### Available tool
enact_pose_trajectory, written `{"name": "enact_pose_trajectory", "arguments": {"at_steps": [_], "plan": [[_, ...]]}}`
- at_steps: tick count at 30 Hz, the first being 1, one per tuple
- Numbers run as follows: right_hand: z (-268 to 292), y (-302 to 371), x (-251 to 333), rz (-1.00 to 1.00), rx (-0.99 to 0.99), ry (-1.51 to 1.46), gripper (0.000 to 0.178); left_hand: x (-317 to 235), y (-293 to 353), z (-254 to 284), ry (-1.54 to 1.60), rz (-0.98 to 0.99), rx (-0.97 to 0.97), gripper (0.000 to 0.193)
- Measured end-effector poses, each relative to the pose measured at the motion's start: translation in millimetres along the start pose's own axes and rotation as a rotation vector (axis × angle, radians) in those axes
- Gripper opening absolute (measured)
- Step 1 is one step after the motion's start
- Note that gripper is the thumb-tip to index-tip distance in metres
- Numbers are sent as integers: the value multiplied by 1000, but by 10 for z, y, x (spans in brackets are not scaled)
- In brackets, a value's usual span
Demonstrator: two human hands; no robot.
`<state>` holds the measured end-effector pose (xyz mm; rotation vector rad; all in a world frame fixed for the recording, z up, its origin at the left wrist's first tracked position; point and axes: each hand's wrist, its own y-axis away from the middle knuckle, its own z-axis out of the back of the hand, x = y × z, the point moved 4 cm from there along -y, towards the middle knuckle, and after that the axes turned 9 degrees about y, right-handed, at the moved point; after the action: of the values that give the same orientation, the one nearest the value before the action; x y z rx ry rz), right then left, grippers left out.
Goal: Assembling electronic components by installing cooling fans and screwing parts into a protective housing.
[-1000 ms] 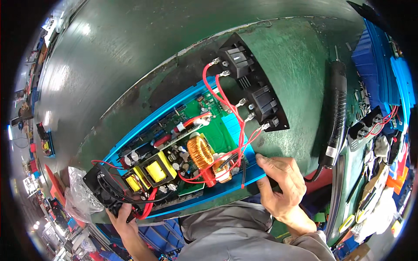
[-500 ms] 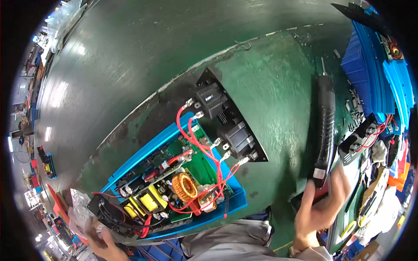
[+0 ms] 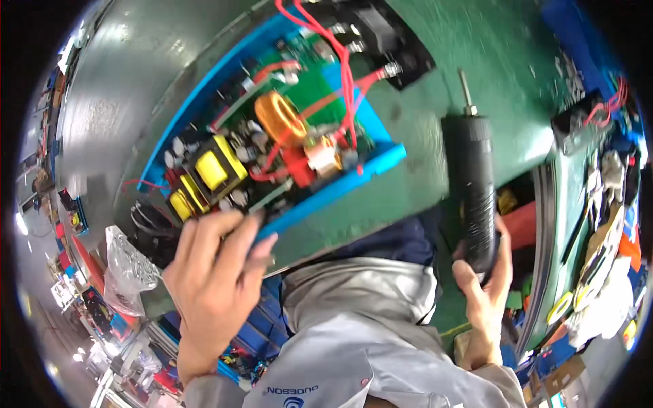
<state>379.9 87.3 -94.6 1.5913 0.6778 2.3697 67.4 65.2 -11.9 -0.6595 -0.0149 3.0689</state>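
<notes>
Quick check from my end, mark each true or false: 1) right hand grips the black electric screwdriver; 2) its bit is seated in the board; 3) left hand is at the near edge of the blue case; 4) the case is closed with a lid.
1) True: the right hand grips the black cylindrical electric screwdriver.
2) False: its bit points away over the green table mat, clear of the board.
3) True: the left hand is at the near edge of the open blue metal case.
4) False: it is open, showing the green circuit board and copper coil.

Black screwdriver [image 3: 473,183]: ribbed matt plastic (metal bit); blue case [image 3: 326,194] glossy; green mat [image 3: 422,88] scuffed.
</notes>
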Motion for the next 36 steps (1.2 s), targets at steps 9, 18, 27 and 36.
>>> {"name": "enact_pose_trajectory", "arguments": {"at_steps": [9, 18, 27, 36], "plan": [[-720, 635, -412, 88, 505, 76, 50, -20, 73, -77, -34, -71, -60, 21], [-1055, 642, -402, 157, 544, 58, 62, -2, 135, -102, 15, -121, -53, 18], [-1060, 614, -398, 108, 601, 15, 54, 23, 154, -115, -31, -137, -72, 18], [-1032, 598, -453, 91, 615, -102, 53, 17, 122, -137, -26, -102, -77, 18]]}}
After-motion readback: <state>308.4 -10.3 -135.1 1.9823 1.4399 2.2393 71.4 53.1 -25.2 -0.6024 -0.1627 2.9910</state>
